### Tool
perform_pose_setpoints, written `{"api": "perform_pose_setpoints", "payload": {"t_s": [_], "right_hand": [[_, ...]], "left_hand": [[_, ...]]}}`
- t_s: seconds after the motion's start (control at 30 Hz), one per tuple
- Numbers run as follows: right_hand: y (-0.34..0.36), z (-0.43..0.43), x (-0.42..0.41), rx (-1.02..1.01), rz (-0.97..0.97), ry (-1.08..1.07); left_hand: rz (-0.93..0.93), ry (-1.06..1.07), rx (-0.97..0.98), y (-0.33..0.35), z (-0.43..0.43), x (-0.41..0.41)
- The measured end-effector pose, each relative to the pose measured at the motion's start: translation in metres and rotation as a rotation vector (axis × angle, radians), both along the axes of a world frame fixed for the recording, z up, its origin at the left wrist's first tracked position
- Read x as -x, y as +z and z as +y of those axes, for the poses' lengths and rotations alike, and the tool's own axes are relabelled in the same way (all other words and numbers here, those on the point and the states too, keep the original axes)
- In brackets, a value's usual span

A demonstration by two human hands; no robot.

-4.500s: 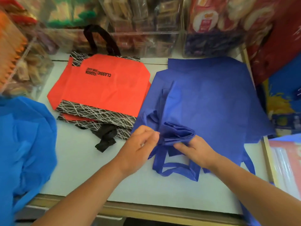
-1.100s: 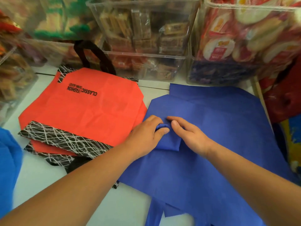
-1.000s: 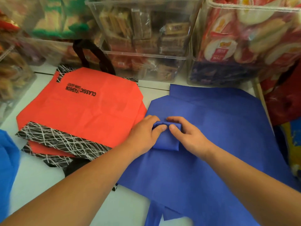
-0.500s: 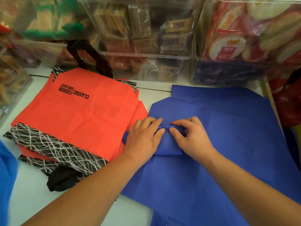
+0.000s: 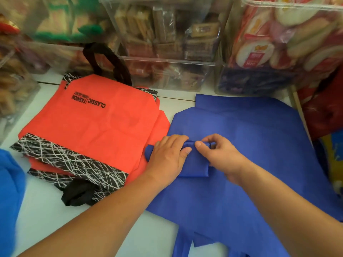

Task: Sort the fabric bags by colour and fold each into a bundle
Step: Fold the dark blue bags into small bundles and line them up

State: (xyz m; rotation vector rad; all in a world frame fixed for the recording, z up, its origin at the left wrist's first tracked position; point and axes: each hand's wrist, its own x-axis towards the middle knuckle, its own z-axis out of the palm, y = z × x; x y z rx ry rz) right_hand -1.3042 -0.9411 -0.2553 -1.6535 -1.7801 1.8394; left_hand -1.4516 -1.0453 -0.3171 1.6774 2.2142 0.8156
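Observation:
A small folded blue bundle (image 5: 193, 164) lies on top of flat dark blue fabric bags (image 5: 250, 154) spread over the right half of the white table. My left hand (image 5: 167, 156) grips the bundle's left end, thumb and fingers curled over its rolled top edge. My right hand (image 5: 219, 154) pinches the same rolled edge from the right. Left of them lies a stack of orange bags (image 5: 92, 125) with black-and-white line-patterned bands and black handles.
A lighter blue fabric (image 5: 9, 197) hangs at the left edge. Clear plastic bins of packaged snacks (image 5: 167, 43) stand along the back of the table (image 5: 44, 217). Red and yellow packaging (image 5: 326, 112) crowds the right side.
The folded bundle has been carried from the near table edge onto the flat blue bags. Over the last second both hands have rolled its top edge further over and tightened their hold.

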Motion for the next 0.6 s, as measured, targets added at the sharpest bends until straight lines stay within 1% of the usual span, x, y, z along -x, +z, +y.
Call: {"api": "perform_pose_setpoints", "payload": {"t_s": [0.13,0.23,0.3,0.37,0.43,0.53,0.6], "right_hand": [[0.023,-0.015,-0.013,0.101,0.134,-0.077],[0.062,-0.031,-0.021,0.114,0.241,-0.083],[0.091,-0.047,-0.026,0.070,0.269,-0.070],[0.117,-0.066,-0.032,-0.003,0.261,-0.073],[0.142,-0.089,-0.038,-0.085,0.246,-0.047],[0.177,-0.125,-0.052,-0.208,0.211,0.076],[0.201,-0.144,-0.063,-0.243,0.207,0.175]], "left_hand": [[-0.165,-0.029,0.015,0.029,-0.017,-0.007],[-0.270,-0.040,0.014,0.074,-0.037,-0.016],[-0.323,-0.061,0.041,0.109,-0.054,-0.023],[-0.395,-0.061,0.087,0.143,-0.074,-0.031],[-0.447,-0.037,0.085,0.172,-0.094,-0.040],[-0.444,0.000,0.057,0.208,-0.127,-0.056],[-0.458,0.041,0.053,0.232,-0.150,-0.069]]}}
